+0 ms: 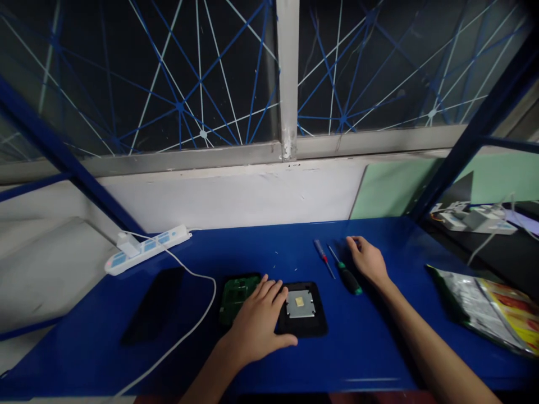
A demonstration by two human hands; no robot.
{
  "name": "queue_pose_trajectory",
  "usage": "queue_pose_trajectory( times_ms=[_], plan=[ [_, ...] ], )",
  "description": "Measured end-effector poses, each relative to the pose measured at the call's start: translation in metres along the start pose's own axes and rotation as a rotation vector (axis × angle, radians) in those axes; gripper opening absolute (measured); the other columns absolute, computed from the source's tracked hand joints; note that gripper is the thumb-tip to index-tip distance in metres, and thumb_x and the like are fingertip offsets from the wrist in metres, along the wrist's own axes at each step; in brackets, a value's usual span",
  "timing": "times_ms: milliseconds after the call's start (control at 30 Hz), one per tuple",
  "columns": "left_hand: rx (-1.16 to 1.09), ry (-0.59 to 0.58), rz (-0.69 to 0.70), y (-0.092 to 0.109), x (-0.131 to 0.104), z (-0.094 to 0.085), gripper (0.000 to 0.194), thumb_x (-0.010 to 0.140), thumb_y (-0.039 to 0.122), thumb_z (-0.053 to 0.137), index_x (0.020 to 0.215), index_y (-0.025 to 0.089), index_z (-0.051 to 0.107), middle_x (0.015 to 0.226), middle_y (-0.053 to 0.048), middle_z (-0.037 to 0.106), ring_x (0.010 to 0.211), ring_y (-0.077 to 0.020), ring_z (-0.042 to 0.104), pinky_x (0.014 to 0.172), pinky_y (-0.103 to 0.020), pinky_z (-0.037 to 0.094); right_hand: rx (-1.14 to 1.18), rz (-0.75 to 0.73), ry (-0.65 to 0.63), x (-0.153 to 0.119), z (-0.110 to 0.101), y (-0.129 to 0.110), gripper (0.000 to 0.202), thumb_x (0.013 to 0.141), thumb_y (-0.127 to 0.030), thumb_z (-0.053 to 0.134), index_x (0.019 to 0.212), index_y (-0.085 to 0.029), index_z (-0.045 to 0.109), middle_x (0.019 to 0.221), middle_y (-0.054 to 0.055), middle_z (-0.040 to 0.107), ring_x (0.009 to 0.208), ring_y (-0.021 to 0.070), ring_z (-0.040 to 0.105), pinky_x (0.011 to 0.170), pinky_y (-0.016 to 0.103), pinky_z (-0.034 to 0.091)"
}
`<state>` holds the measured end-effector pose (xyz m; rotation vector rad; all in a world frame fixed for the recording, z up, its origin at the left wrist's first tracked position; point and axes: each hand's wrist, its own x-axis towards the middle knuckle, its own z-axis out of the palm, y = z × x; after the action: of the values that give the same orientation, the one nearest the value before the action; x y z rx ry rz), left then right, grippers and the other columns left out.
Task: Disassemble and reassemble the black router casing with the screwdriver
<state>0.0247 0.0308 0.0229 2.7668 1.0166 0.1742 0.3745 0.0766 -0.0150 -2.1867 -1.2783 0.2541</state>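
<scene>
My left hand (pixel 261 320) lies palm down with its fingers stretched, across the gap between two halves of a small device. Under its fingertips to the left is a green circuit board (pixel 236 293) in a dark case half. On its right, by the thumb and fingers, is a black case half (pixel 309 326) bearing a silver metal plate (pixel 306 308) with a yellowish square pad (pixel 299 302). My right hand (pixel 367 259) is closed, fingers curled, beyond a green-and-black screwdriver (pixel 349 279). A dark blur shows at its fingertips; what it holds I cannot make out. A thinner screwdriver (pixel 322 253) with a clear purplish handle lies nearby.
A white power strip (pixel 147 248) with a plugged-in charger stands at the back left; its white cable (pixel 211 292) runs forward across the blue table (pixel 252 244). A dark flat slab (pixel 154 306) lies left. A shiny food packet (pixel 484 306) sits at the right edge.
</scene>
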Motion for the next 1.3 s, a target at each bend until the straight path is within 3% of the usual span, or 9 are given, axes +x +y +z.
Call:
queue_pose_trajectory(
  times_ms=[267,500,633,733,833,933,1033,1133,1300],
  plan=[
    [-0.087,-0.024,0.046,0.038,0.029,0.007,0.097,0.078,0.077,0.065,0.148,0.014,0.045,0.155,-0.017,0.045,0.146,-0.0363,0.037,0.122,-0.051,0.029,0.018,0.008,-0.031,0.001,0.002,0.002,0.048,0.098,-0.055,0.039,0.113,-0.020,0.069,0.099,0.012,0.076,0.093,0.0275,0.072,0.073,0.032,0.047],
    [-0.131,-0.012,0.030,0.057,0.042,0.019,0.097,0.080,0.075,0.066,0.152,0.014,0.039,0.159,-0.016,0.038,0.149,-0.0337,0.031,0.125,-0.052,0.023,0.015,-0.002,-0.035,0.003,0.003,0.005,0.048,0.098,-0.055,0.039,0.111,-0.021,0.069,0.098,0.012,0.077,0.094,0.0285,0.072,0.074,0.032,0.046],
    [-0.121,0.077,-0.096,0.045,0.016,0.018,0.091,0.081,0.065,0.071,0.154,0.022,0.037,0.160,-0.010,0.039,0.149,-0.0367,0.031,0.121,-0.056,0.032,0.012,-0.015,-0.040,0.003,0.001,0.005,0.046,0.098,-0.054,0.038,0.111,-0.022,0.069,0.096,0.010,0.077,0.089,0.0263,0.072,0.072,0.031,0.046],
    [-0.012,0.225,-0.243,0.019,-0.021,0.019,0.072,0.089,0.049,0.068,0.152,0.027,0.040,0.157,-0.007,0.044,0.147,-0.0375,0.035,0.116,-0.060,0.037,0.007,-0.025,-0.044,0.002,0.000,0.005,0.047,0.098,-0.054,0.038,0.110,-0.022,0.069,0.095,0.010,0.076,0.088,0.0259,0.072,0.070,0.030,0.045],
    [0.107,0.328,-0.345,-0.010,-0.060,0.024,0.061,0.091,0.048,0.063,0.147,0.030,0.046,0.152,-0.005,0.050,0.143,-0.0379,0.041,0.114,-0.063,0.039,0.002,-0.026,-0.050,0.001,0.000,0.004,0.047,0.098,-0.055,0.038,0.109,-0.022,0.070,0.095,0.011,0.076,0.088,0.0274,0.071,0.067,0.031,0.044],
    [0.145,0.354,-0.402,-0.028,-0.088,0.032,0.051,0.093,0.047,0.060,0.142,0.034,0.053,0.149,-0.001,0.054,0.139,-0.0333,0.047,0.114,-0.057,0.041,0.006,-0.024,-0.052,0.001,0.001,0.004,0.048,0.097,-0.056,0.038,0.110,-0.021,0.070,0.094,0.012,0.076,0.088,0.0286,0.071,0.068,0.032,0.044],
    [0.106,0.350,-0.420,-0.032,-0.100,0.042,0.046,0.095,0.045,0.058,0.140,0.038,0.055,0.148,0.001,0.054,0.138,-0.0322,0.048,0.114,-0.059,0.040,0.010,-0.027,-0.051,0.002,0.001,0.005,0.047,0.097,-0.055,0.039,0.109,-0.022,0.069,0.093,0.011,0.076,0.088,0.0283,0.071,0.069,0.032,0.045],
    [0.040,0.357,-0.454,-0.028,-0.102,0.048,0.046,0.097,0.042,0.055,0.143,0.039,0.052,0.153,0.002,0.049,0.142,-0.0322,0.044,0.109,-0.057,0.048,0.012,-0.038,-0.052,0.003,0.002,0.007,0.047,0.097,-0.055,0.039,0.110,-0.022,0.070,0.094,0.010,0.076,0.089,0.0278,0.072,0.069,0.031,0.046],
    [-0.022,0.313,-0.433,-0.013,-0.096,0.046,0.048,0.096,0.035,0.056,0.144,0.040,0.051,0.153,0.003,0.049,0.143,-0.0307,0.043,0.110,-0.055,0.047,0.023,-0.056,-0.049,0.005,0.004,0.010,0.047,0.096,-0.055,0.041,0.110,-0.021,0.070,0.095,0.011,0.077,0.088,0.0281,0.072,0.070,0.032,0.046]
  ],
)
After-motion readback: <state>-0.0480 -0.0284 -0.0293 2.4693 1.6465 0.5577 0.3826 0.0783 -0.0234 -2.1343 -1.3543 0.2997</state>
